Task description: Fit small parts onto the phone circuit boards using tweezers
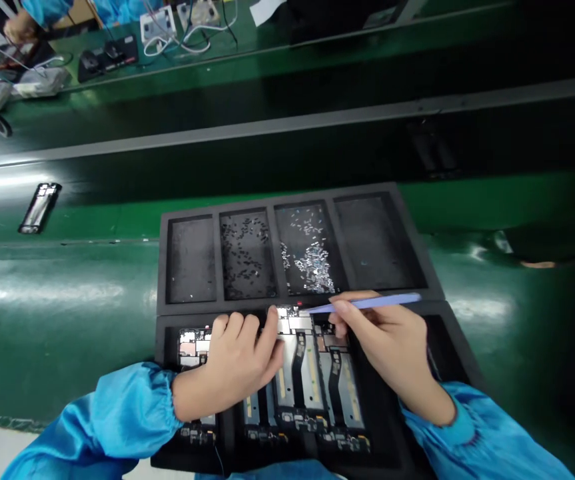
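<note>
My left hand (237,363) lies flat, fingers stretched out, on a row of opened phone bodies (307,380) in a black foam tray (164,333); its index fingertip touches the top of one phone. My right hand (392,343) pinches a thin light-blue plastic tool (367,303), whose tip points left at the top edge of the same phone. Both sleeves are bright blue. Behind the phones, a black divided tray (217,257) has one bin of small dark parts (247,250) and one of small shiny metal parts (312,257).
The trays sit on a green conveyor belt (57,293). A single phone frame (40,207) lies on the belt at far left. At the back left another person's hand (17,28) works among cables, white boxes and black devices.
</note>
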`<state>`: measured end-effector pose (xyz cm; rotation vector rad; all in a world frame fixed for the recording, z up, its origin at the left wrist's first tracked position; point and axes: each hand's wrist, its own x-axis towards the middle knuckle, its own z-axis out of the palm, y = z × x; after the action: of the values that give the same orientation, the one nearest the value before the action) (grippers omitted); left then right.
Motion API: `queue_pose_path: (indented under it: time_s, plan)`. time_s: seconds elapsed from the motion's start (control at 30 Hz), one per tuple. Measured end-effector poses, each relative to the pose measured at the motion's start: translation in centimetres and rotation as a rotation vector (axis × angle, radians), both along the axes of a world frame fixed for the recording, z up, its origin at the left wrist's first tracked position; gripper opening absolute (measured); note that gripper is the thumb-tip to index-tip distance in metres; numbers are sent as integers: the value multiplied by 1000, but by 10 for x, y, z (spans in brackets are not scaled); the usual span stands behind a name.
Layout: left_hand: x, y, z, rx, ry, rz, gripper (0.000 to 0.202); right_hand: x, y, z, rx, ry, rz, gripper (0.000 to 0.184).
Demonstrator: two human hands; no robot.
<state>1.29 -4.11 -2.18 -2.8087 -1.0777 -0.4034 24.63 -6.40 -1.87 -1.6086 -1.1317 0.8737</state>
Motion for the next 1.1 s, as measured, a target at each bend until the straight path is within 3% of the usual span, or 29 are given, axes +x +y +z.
queue_pose_path:
  time_s: [0.17,0.43,0.7,0.93,1.1]
  plan:
    - [1,6,1,-49,19,-11,42,-10,1,-7,-70,97,-83,39]
    - [1,4,-4,54,6,-76,38,-10,0,-19,-117,160,5,35]
    - [0,4,-8,102,-31,-101,35,-11,2,-12,-138,202,-41,45]
    - [0,5,-7,32,-25,-89,37,-10,0,-13,-97,148,-114,45]
    - [-1,7,-6,-58,-29,-85,40,-7,-1,-20,-122,126,-80,42]
